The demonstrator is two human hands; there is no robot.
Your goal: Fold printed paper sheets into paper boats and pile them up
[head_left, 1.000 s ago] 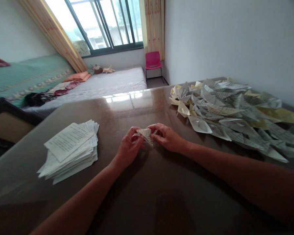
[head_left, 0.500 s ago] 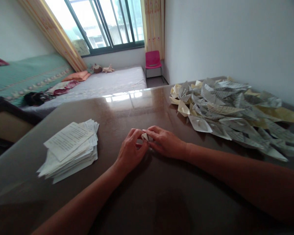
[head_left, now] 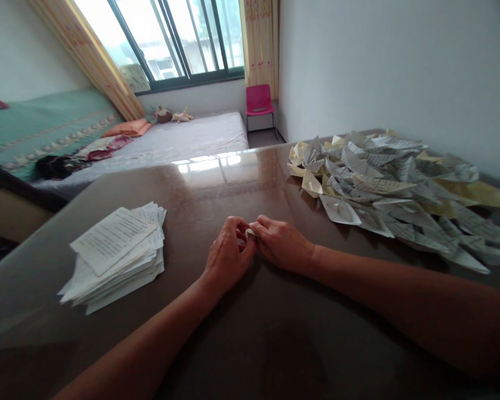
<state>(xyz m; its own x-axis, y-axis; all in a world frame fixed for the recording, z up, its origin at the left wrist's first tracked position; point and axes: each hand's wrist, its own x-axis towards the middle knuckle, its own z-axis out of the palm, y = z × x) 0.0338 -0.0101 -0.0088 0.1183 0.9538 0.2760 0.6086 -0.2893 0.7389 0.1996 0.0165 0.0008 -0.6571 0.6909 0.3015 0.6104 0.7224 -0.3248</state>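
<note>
Near the middle of the table (head_left: 233, 344), my left hand (head_left: 230, 250) and my right hand (head_left: 281, 241) meet at the fingertips around a small folded piece of paper (head_left: 251, 233). Both hands are closed on it in a pinch, and fingers cover most of the paper. Only a pale edge shows between the thumbs and forefingers. To the left of my left hand lies a stack of printed paper sheets (head_left: 116, 261), unevenly piled. On the right, beyond my right hand, many folded paper boats (head_left: 383, 189) are heaped, some white with print and some yellowish.
Past the table's far edge is a bed (head_left: 200, 133) with soft toys (head_left: 182, 115) and an orange pillow (head_left: 127, 128). A pink chair (head_left: 259, 101) stands by the window and curtain. A dark chair back (head_left: 12, 211) is at the left edge. The wall borders the right side.
My fingers have closed further over the folded paper, so less of it shows. The right hand's fingers are more curled. The stack and the boats have stayed in place.
</note>
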